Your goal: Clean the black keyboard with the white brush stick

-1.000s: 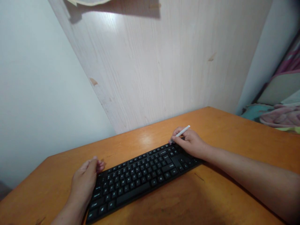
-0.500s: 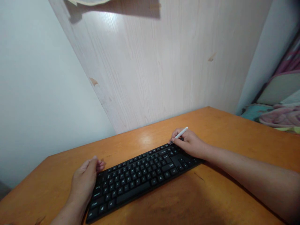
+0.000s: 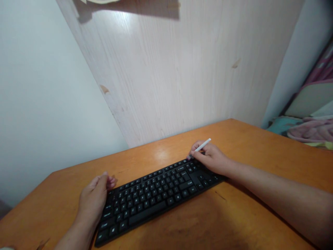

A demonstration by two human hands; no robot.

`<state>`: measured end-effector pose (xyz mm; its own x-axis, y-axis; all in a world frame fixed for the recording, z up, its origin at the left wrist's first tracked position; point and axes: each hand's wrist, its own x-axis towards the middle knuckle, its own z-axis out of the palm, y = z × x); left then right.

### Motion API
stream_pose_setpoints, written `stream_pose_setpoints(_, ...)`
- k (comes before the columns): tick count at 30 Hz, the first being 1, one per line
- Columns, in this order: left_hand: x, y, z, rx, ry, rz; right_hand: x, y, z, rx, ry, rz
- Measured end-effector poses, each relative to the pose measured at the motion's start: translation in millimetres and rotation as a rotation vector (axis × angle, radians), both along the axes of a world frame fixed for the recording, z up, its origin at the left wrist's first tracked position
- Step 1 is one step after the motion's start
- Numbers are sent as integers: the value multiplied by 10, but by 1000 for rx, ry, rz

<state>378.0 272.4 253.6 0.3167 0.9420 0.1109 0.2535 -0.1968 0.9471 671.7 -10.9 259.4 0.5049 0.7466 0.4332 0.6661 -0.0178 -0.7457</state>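
A black keyboard [image 3: 148, 198] lies slanted across the wooden desk, its right end farther from me. My right hand [image 3: 206, 156] rests over its far right part, pinching a slim white pen-like stick [image 3: 203, 144]. The stick leans up to the right; its lower end is by the top row of keys, too small to make out clearly. Beside the keyboard's left end is my left hand [image 3: 95, 194], touching or very near the edge. Its fingers are curled, with nothing visible in them, near the back left corner.
The orange-brown desk [image 3: 161, 152] meets a pale wood-grain panel [image 3: 177, 76] at the back. A white wall [image 3: 47, 86] stands at the left. Folded pink bedding [image 3: 312, 128] and a teal cloth [image 3: 283, 124] appear beyond the desk on the right.
The top end of the white stick has shifted slightly up and to the right, with a small movement of my right hand. My left hand and the keyboard stay nearly the same.
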Motion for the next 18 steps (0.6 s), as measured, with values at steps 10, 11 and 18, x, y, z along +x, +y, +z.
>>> stream_pose_setpoints(10, 15, -44, 38, -1, 9, 15, -21, -11, 48, -1, -26, -1)
stream_pose_setpoints(11, 17, -44, 39, -1, 10, 18, -24, -11, 53, -3, -45, -11)
stream_pose_setpoints(18, 18, -7, 22, 5, 28, 20, -19, -21, 49, -21, -10, 14)
